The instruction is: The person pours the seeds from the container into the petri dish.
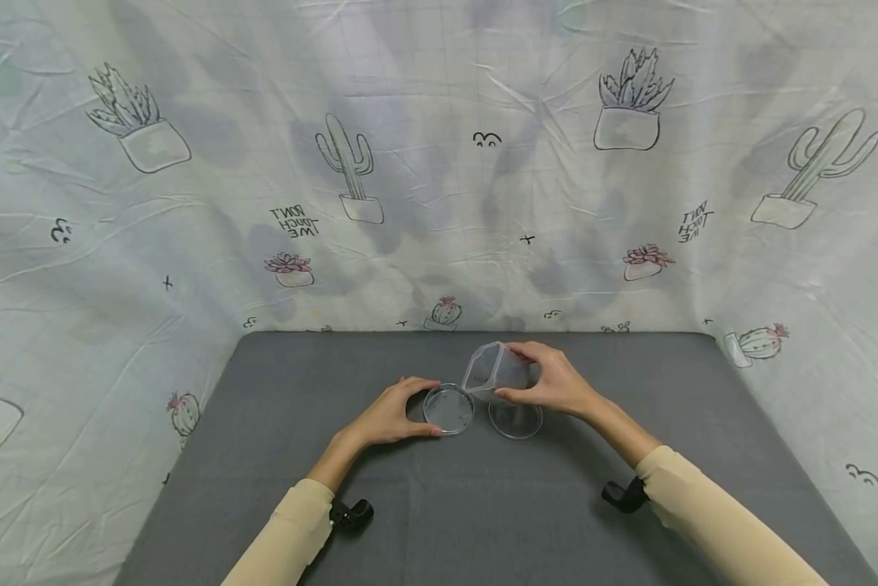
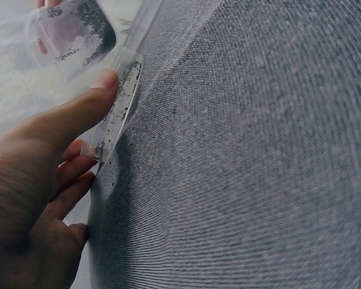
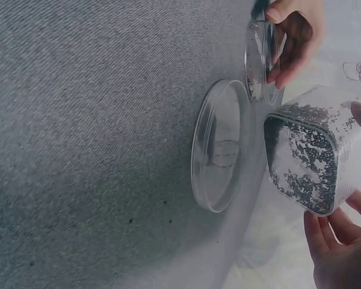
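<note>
My left hand (image 1: 390, 417) grips a round clear petri dish (image 1: 449, 409) by its sides, thumb in front and fingers behind. Small dark grains lie in that dish (image 2: 124, 99), seen from the left wrist. Tipped toward it is a clear square plastic container (image 1: 488, 370), which my right hand (image 1: 554, 381) holds between thumb and fingers. Its lower edge comes right by the dish's rim in the head view. Many dark grains show through the container (image 3: 301, 159) in the right wrist view. A second clear round dish (image 1: 515, 423) lies flat on the table below the container.
The grey cloth-covered table (image 1: 439, 513) spreads around the hands. A few dark specks (image 3: 165, 203) lie on it in the right wrist view. Behind it hangs a pale curtain (image 1: 409, 187) with cactus drawings. Black wrist mounts (image 1: 352, 515) sit at both sleeves.
</note>
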### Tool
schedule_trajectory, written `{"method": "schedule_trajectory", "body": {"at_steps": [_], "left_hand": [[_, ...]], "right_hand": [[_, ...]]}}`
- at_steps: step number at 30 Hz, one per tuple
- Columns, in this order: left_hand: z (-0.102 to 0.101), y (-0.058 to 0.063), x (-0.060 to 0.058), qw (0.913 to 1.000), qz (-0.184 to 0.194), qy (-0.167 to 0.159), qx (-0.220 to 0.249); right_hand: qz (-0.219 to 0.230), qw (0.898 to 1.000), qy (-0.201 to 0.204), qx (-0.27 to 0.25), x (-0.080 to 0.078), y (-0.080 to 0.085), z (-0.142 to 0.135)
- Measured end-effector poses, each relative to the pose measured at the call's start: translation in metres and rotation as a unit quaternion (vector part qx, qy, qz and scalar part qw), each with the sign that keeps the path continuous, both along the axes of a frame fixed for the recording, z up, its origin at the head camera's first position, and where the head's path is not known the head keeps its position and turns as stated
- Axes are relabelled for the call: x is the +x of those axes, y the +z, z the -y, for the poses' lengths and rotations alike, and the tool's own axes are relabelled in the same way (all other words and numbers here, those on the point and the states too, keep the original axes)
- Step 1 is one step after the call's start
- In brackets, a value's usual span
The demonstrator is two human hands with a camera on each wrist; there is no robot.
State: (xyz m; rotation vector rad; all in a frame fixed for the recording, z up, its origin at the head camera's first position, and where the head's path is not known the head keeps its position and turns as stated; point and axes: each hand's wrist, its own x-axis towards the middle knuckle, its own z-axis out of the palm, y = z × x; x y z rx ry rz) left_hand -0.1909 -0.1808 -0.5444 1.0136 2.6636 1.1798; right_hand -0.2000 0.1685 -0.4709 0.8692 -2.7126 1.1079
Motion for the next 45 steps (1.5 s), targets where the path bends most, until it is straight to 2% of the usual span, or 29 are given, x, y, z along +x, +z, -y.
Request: {"method": "schedule_trajectory", "body": {"at_steps": [3,8,9,13,14,19,23,26,29,31,35,36,38,40,42,45], "left_hand": [[0.002,-0.007,-0.003,0.9998,-0.018,-0.005,0.01],[0.002,-0.003,-0.002,0.9999,-0.01,-0.007,0.01],[0.001,0.002,0.001,0.9999,0.0,-0.005,0.01],[0.002,0.0,0.0,1.0,0.003,-0.002,0.001],[0.001,0.003,0.001,0.9999,0.01,0.001,0.004],[0.004,-0.015,-0.007,0.9999,-0.007,0.0,0.011],[0.005,-0.032,-0.016,0.9999,-0.015,0.004,-0.007],[0.006,-0.034,-0.017,0.9998,-0.008,0.007,-0.015],[0.005,-0.027,-0.014,0.9999,0.004,0.008,-0.005],[0.006,-0.024,-0.011,1.0,-0.001,0.005,0.001],[0.004,-0.007,-0.003,0.9999,0.01,0.002,0.01],[0.005,-0.01,-0.004,0.9999,0.001,-0.003,0.009],[0.003,-0.002,-0.001,0.9998,0.015,-0.002,0.012],[0.005,-0.008,-0.003,0.9999,0.005,-0.003,0.008],[0.005,-0.007,-0.004,1.0,-0.001,-0.005,0.005],[0.003,-0.001,-0.004,1.0,0.009,-0.001,0.001]], "right_hand": [[0.001,1.0,0.004,-0.008,0.0,0.001,0.003],[0.025,0.999,0.014,-0.033,0.0,-0.001,0.008],[0.032,0.999,0.015,-0.038,0.001,-0.001,0.009],[0.056,0.997,0.01,-0.047,0.001,-0.003,0.012],[0.061,0.997,0.008,-0.048,0.001,-0.003,0.013],[0.082,0.995,-0.007,-0.057,0.0,-0.004,0.018],[0.098,0.993,-0.018,-0.067,-0.001,-0.006,0.021],[0.105,0.992,-0.021,-0.073,-0.002,-0.007,0.023],[0.104,0.991,-0.018,-0.078,-0.003,-0.008,0.025],[0.103,0.991,-0.015,-0.082,-0.004,-0.009,0.026],[0.107,0.99,-0.009,-0.089,-0.006,-0.01,0.029],[0.109,0.99,-0.007,-0.09,-0.006,-0.01,0.03],[0.113,0.989,-0.004,-0.092,-0.007,-0.011,0.032],[0.118,0.989,-0.001,-0.093,-0.008,-0.011,0.034],[0.12,0.988,0.001,-0.093,-0.009,-0.011,0.036],[0.12,0.989,0.004,-0.091,-0.01,-0.009,0.04]]}}
